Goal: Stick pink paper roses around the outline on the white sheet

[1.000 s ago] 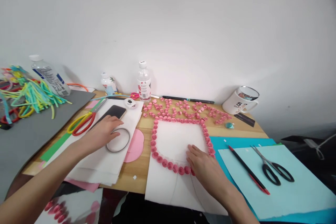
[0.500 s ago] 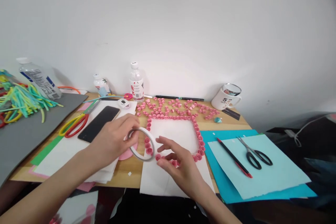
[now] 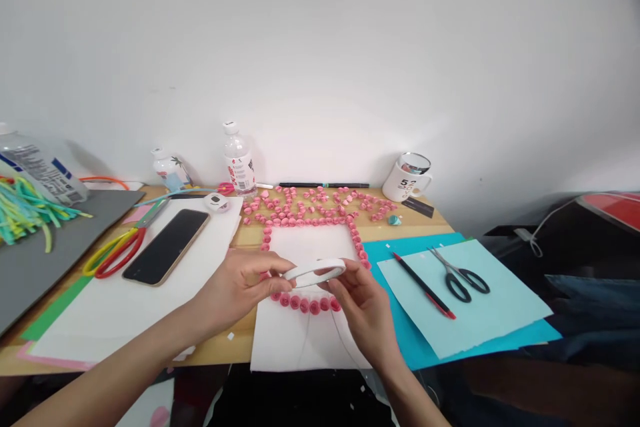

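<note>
Both my hands hold a thin white tape ring [image 3: 314,271] level above the desk. My left hand [image 3: 240,288] pinches its left side and my right hand [image 3: 361,303] pinches its right side. Under the ring lies a white paper sheet [image 3: 300,340] edged with small pink paper roses [image 3: 303,305]. More loose pink roses [image 3: 310,207] are spread behind the sheet toward the wall.
A black phone [image 3: 166,246] and red-yellow scissors [image 3: 114,251] lie on white paper at left. Black scissors [image 3: 460,277] and a red-black pencil [image 3: 424,285] rest on light blue paper at right. Two small bottles [image 3: 239,159], a white mug [image 3: 406,179] and a grey board [image 3: 30,260] with green strips stand behind.
My left hand picked the tape ring off the white paper at left and carried it to the middle. My right hand left the rose-edged sheet and took the ring's other side.
</note>
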`<control>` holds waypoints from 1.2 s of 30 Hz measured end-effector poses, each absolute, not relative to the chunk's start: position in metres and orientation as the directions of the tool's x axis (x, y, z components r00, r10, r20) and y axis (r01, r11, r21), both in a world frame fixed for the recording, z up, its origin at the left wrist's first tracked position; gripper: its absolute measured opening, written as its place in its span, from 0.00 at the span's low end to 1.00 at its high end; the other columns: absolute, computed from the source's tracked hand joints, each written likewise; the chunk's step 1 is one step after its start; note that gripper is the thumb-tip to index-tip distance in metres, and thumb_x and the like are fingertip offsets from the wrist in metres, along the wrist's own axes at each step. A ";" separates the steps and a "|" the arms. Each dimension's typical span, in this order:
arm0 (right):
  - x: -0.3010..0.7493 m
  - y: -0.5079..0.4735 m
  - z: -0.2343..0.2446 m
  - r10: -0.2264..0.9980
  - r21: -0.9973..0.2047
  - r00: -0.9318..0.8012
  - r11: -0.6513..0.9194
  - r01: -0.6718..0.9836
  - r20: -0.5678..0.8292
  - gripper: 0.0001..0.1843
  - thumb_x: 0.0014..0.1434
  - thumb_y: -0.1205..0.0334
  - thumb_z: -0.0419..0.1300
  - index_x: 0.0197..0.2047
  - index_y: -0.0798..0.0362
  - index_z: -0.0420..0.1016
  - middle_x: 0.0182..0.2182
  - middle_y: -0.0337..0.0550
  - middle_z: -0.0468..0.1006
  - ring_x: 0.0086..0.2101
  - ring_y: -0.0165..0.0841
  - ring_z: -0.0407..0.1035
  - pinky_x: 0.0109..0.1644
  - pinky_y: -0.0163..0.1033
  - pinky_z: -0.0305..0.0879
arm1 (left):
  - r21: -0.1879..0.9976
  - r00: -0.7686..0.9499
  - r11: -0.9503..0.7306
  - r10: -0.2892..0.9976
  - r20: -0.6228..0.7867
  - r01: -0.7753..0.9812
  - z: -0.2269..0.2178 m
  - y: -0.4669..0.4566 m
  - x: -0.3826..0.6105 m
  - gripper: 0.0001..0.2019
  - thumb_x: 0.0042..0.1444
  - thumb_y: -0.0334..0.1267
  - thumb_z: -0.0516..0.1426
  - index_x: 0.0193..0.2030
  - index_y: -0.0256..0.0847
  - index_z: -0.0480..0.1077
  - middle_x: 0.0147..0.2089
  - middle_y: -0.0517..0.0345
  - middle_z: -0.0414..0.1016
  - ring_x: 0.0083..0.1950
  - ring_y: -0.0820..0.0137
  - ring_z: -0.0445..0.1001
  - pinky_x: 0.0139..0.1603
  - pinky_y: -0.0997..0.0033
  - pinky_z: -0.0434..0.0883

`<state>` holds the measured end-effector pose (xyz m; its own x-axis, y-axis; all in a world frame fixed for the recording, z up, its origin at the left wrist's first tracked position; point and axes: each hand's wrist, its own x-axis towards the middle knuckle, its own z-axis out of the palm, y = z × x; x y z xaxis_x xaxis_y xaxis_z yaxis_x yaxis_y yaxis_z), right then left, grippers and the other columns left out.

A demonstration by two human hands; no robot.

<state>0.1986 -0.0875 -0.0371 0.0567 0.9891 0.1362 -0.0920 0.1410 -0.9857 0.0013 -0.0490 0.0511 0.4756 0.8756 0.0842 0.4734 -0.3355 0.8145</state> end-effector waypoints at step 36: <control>0.205 -0.068 -0.039 0.982 -0.994 0.186 0.006 0.110 0.027 0.18 0.61 0.52 0.52 0.43 0.56 0.73 0.37 0.50 0.80 0.29 0.35 0.76 0.32 0.39 0.76 | 0.905 0.650 -0.152 0.742 -0.160 0.397 0.035 -0.037 0.025 0.10 0.56 0.32 0.51 0.30 0.40 0.73 0.30 0.61 0.75 0.31 0.76 0.70 0.33 0.80 0.66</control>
